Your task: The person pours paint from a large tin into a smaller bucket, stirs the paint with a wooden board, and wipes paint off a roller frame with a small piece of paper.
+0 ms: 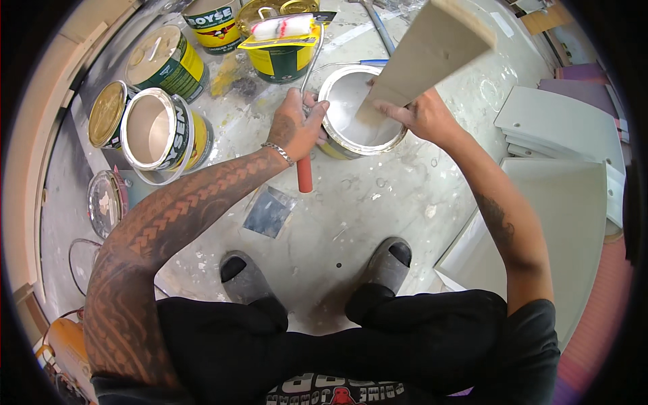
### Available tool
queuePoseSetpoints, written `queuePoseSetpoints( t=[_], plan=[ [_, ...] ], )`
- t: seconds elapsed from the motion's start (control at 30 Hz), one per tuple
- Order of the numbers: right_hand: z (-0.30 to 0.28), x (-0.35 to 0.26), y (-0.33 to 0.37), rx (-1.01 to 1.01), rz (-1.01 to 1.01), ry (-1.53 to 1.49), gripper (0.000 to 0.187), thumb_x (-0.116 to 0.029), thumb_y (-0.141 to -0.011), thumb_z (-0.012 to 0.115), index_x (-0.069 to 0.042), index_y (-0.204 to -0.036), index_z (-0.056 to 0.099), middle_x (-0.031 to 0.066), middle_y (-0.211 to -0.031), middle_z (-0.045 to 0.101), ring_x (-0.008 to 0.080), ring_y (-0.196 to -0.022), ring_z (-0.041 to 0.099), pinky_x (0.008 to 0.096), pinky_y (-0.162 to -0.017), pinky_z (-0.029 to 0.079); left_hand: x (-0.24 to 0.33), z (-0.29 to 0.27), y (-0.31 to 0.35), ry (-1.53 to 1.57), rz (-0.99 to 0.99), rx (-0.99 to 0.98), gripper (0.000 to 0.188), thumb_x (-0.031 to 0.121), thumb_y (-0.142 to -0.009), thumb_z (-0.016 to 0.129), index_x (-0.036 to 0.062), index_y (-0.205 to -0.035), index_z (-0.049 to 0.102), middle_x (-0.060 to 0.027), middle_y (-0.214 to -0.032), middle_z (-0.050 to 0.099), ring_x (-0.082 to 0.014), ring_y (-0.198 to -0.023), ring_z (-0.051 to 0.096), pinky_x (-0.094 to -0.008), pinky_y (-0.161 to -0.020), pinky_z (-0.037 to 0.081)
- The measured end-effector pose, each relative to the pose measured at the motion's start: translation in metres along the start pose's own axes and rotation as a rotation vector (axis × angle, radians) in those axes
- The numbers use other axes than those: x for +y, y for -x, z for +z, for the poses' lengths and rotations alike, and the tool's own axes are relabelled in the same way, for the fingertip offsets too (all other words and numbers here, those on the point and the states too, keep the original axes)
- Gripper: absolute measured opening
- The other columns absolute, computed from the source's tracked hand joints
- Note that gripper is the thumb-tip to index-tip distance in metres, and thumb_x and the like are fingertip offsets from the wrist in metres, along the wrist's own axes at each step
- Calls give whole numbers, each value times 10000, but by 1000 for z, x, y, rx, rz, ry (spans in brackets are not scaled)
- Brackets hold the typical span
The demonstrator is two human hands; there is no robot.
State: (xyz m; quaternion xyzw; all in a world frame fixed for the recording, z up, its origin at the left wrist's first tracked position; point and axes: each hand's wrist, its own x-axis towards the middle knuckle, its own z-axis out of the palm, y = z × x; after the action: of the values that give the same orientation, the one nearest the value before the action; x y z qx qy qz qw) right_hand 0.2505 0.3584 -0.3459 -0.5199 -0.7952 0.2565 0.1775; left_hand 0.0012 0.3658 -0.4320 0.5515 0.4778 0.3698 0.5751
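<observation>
My left hand (pixel 297 125) is closed around a paint roller (pixel 305 174) with a red handle. Its bent wire rises to a white sleeve with pinkish-red marks, over a yellow-and-green paint can. The left thumb is at the rim of an open can of white paint (pixel 331 138). In my right hand (pixel 422 118) is a flat wooden board (pixel 432 50), gripped near its lower part. The board slants up to the right, its lower end inside the white paint can; whether it touches the paint I cannot tell.
Several paint cans stand at the left, among them an open one (pixel 150 129) and a lidded one (pixel 165 64). A dark square sheet (pixel 270 212) lies before my feet. Pale panels (pixel 567 121) and a large tray-like piece (pixel 540 216) occupy the right. A blue-handled tool (pixel 381 30) lies beyond.
</observation>
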Motion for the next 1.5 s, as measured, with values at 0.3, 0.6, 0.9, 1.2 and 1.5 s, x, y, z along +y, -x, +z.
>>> queuePoseSetpoints(
  t=[0.3, 0.6, 0.9, 1.2, 1.5],
  plan=[
    [-6, -12, 0, 40, -74, -144, 310, -193, -854, 776, -52, -1124, 717, 109, -1138, 698, 230, -1015, 665, 378, -915, 511, -4, -6, 2, 2, 26, 26, 296, 206, -979, 640, 0, -1019, 431, -139, -846, 636, -183, -567, 682, -311, -514, 570],
    [-100, -52, -3, 354, 121, -310, 440, -269, -965, 681, 46, -1265, 611, 127, -1208, 664, 211, -996, 686, 367, -798, 635, -2, -12, 4, -93, 6, -27, 326, 247, -1002, 609, -21, -1064, 434, -169, -991, 641, -184, -636, 698, -303, -544, 593],
    [-140, -33, 8, 557, 113, -408, 524, -274, -990, 628, 111, -1330, 530, 170, -1233, 628, 204, -969, 692, 348, -761, 653, -1, -13, 4, -119, -28, -50, 325, 262, -1011, 596, -13, -1046, 424, -161, -1064, 627, -168, -617, 685, -310, -537, 590],
    [-150, -18, 13, 536, 178, -476, 502, -266, -1010, 579, 111, -1340, 532, 170, -1157, 645, 183, -930, 690, 302, -744, 648, -3, -10, 1, -127, 30, -30, 314, 254, -1013, 593, -4, -1035, 415, -152, -1091, 615, -162, -612, 683, -303, -532, 594],
    [-154, -21, 13, 559, 176, -472, 481, -262, -1017, 568, 103, -1330, 542, 165, -1151, 647, 183, -921, 690, 295, -747, 648, 1, -12, 1, -133, 28, -19, 331, 261, -1008, 598, -16, -1061, 424, -164, -1055, 639, -168, -603, 688, -307, -525, 593]
  ],
)
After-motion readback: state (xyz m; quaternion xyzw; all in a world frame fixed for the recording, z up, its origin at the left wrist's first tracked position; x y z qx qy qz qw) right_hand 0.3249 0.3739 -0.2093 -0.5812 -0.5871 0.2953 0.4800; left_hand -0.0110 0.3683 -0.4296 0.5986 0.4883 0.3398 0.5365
